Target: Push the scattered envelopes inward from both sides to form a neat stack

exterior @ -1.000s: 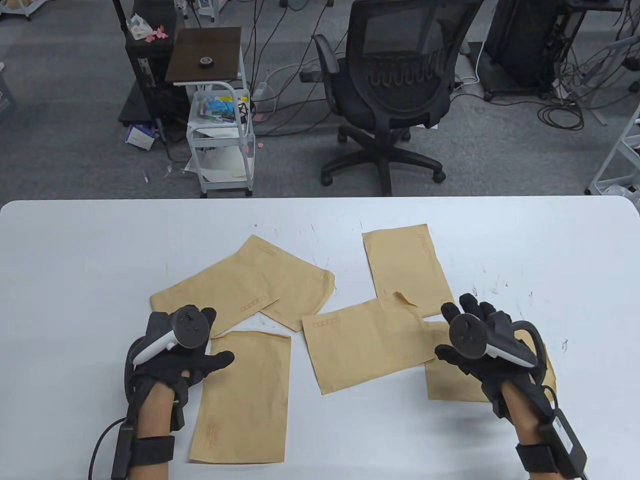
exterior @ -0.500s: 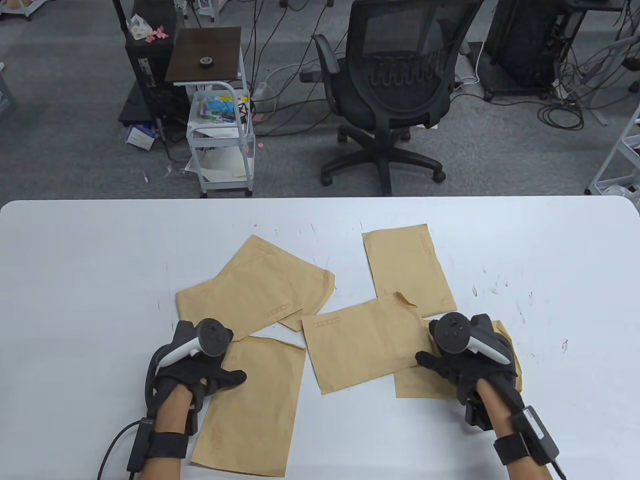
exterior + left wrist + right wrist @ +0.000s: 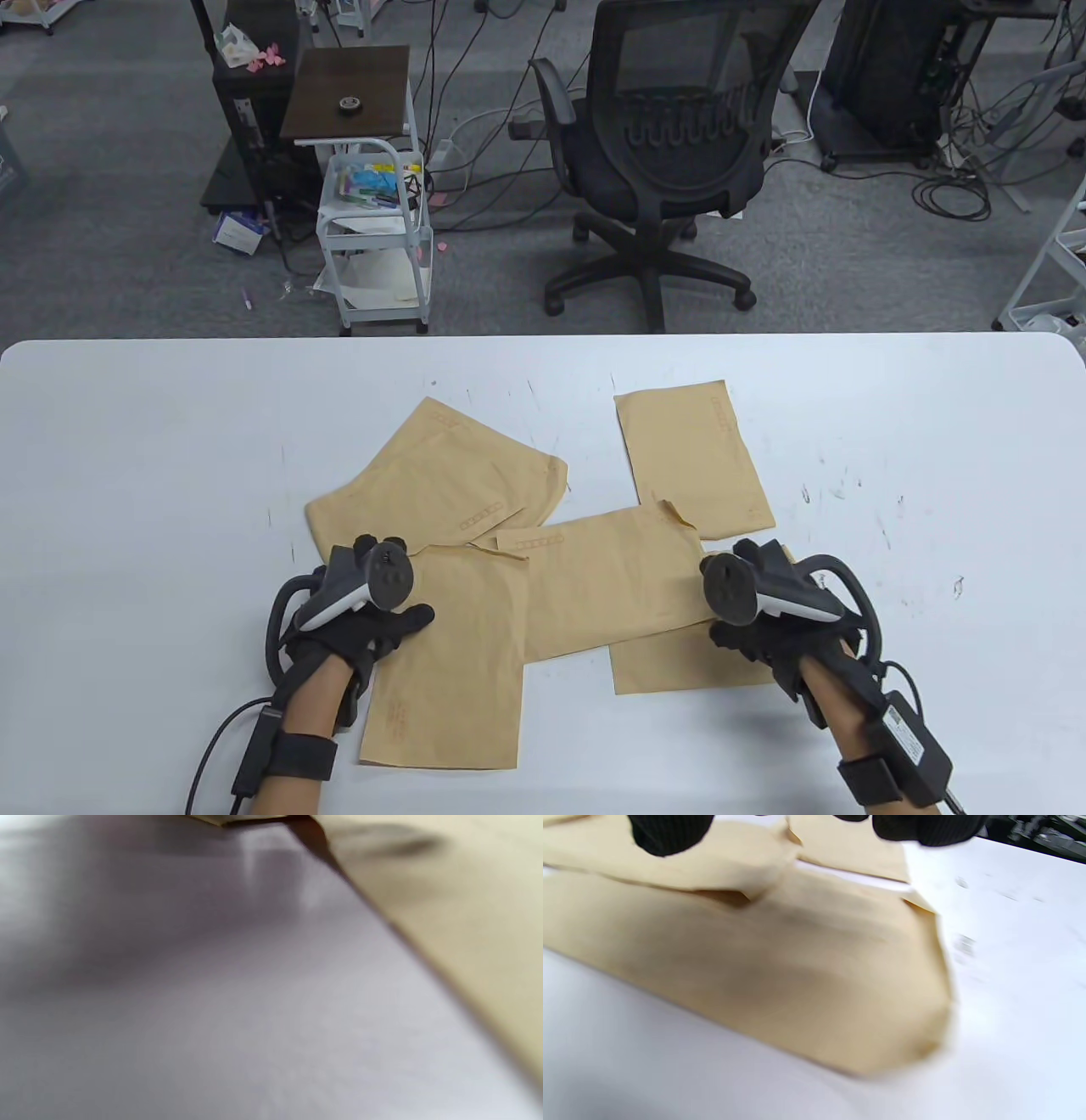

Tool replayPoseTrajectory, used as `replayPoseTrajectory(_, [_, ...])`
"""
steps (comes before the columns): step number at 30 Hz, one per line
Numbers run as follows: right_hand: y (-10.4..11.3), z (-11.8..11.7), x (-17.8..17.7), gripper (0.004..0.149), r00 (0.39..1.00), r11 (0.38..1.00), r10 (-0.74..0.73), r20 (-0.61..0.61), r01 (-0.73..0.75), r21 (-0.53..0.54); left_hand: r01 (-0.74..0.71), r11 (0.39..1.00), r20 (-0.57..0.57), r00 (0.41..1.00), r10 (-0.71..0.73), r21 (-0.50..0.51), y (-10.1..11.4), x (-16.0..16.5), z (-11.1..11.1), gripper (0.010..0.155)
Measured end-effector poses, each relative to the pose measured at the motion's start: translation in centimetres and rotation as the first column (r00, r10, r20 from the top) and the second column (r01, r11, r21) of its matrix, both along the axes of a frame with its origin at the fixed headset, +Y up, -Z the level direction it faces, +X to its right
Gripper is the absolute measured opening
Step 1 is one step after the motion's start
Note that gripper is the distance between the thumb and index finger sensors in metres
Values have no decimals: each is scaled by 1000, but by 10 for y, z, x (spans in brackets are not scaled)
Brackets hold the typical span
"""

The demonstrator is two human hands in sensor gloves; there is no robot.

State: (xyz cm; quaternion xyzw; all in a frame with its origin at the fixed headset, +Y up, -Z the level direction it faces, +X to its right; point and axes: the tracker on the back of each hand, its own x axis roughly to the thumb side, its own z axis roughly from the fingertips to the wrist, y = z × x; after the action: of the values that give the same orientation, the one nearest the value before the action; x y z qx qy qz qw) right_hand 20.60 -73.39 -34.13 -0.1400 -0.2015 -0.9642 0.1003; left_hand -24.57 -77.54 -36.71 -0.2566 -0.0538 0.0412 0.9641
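left hand (image 3: 361, 624) — fingers spread flat on lower-left envelope (image 3: 450, 662) | right hand (image 3: 768, 624) — rests on lower-right envelope (image 3: 670, 666), finger spread unclear | middle envelope (image 3: 607, 590) overlaps both

Left hand (image 3: 361, 624) low at the near left, palm down, thumb stretched out to the right, tracker (image 3: 369, 581) riding on its back. Right hand (image 3: 768, 628) at the near right, palm down too, its tracker (image 3: 751, 587) tipped left. Both forearms run in from the near edge, angled toward the middle, straps round each wrist. Two dark fingertips (image 3: 670, 832) hang in the right wrist view
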Motion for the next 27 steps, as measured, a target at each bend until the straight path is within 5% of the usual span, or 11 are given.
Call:
replayPoseTrajectory(5, [-33,-6,3,83,1000,995,10,-4,-10,-100,78,996,-3,997,-78,-42,-14,-7,2,90])
replayPoseTrajectory(8, [-28,-10,-18,84,997,996,-81,-10,81,32,92,994,10,996,-93,51,-9,13,2,87])
replayPoseTrajectory(11, [-33,-9,-42,82,986,986,-166,-32,166,-9,212,974,60,974,-217,79,-10,38,5,82])
replayPoseTrajectory(15, [-37,0,-58,85,994,1000,-2,-113,0,-15,285,938,102,946,-309,197,-3,53,6,79])
replayPoseTrajectory(22, [10,-19,-36,84,995,994,-92,-48,95,59,40,999,52,998,-39,-20,8,14,4,95])
replayPoseTrajectory(27, [-11,-83,-32,92,992,995,-94,79,93,21,71,992,60,996,-65,-100,-16,-2,1,93])
